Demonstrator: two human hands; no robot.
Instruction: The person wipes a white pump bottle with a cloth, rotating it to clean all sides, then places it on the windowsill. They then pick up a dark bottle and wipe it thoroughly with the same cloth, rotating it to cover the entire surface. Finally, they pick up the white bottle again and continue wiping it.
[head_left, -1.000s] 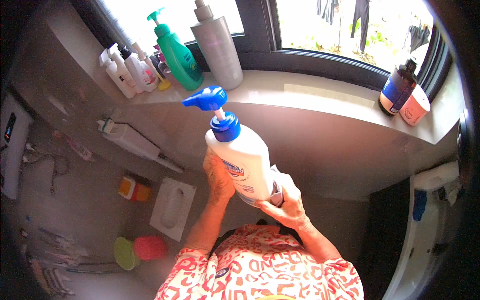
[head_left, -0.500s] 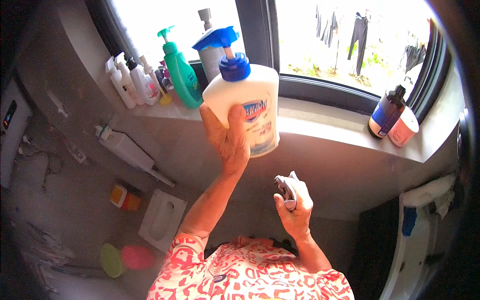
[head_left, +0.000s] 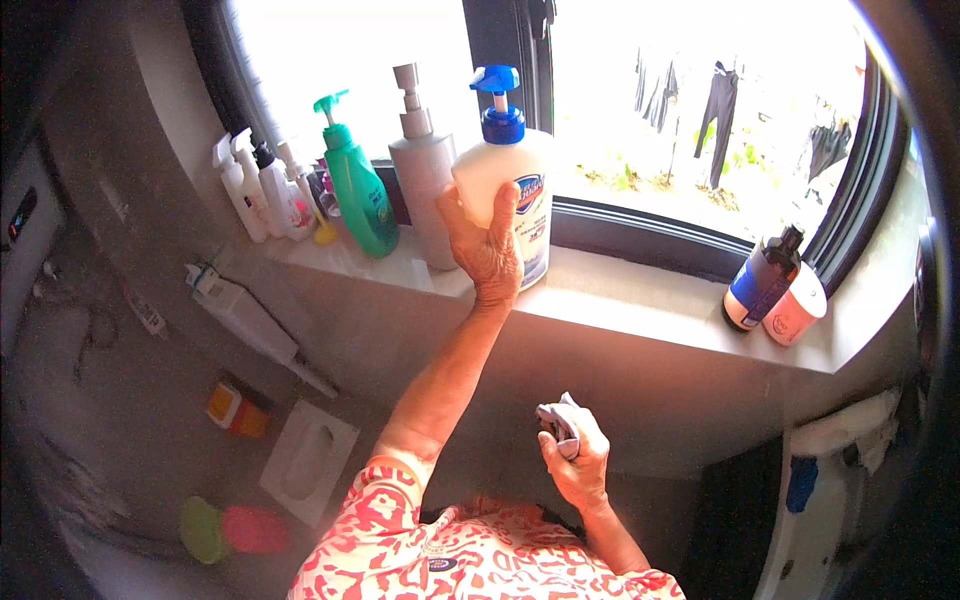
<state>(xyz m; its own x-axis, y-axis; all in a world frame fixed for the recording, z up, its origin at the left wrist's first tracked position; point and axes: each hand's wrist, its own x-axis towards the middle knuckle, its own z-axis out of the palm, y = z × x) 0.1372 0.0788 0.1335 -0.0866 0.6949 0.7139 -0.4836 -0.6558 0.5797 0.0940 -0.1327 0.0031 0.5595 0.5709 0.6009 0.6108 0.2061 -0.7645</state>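
My left hand [head_left: 488, 245] is wrapped round a cream pump bottle [head_left: 535, 170] with a blue pump head. The bottle is upright at the window sill [head_left: 620, 293]; whether its base rests there I cannot tell. Just left of it stands a grey pump dispenser [head_left: 425, 170], and beyond that a green pump bottle [head_left: 358, 195]. Lower down, in front of my body, my right hand [head_left: 582, 465] is closed on a crumpled greyish cloth [head_left: 562, 420].
Several small bottles [head_left: 265, 190] crowd the sill's left end. A dark bottle [head_left: 762, 280] and a pink jar [head_left: 795, 308] stand at its right. Below left are a squat toilet [head_left: 308, 460], an orange-and-white container [head_left: 237, 408], and green [head_left: 205, 528] and pink basins [head_left: 254, 528].
My left hand has moved the cream bottle away from me, toward the sill beside the grey dispenser, and its pump has turned. My right hand keeps hold of the cloth.
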